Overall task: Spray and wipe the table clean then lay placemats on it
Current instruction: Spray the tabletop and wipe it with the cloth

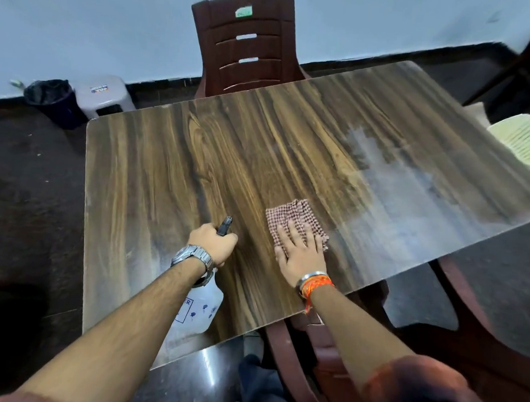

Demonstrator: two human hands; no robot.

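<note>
The wood-grain table (173, 171) fills the middle of the view. My left hand (214, 244) grips the black trigger head of a translucent white spray bottle (198, 308), whose body hangs under my wrist near the table's front edge. My right hand (301, 252) lies flat, fingers spread, pressing a folded red-and-white checked cloth (293, 214) onto the tabletop just right of the bottle's nozzle. The right part of the table shows a pale wet sheen (411, 190). No placemats are in view.
A dark red plastic chair (250, 46) stands at the far side of the table, another (357, 344) at the near right corner. A black bin (52, 100) and a white stool (105, 95) sit by the wall at left. A pale green chair (524, 140) is at the right edge.
</note>
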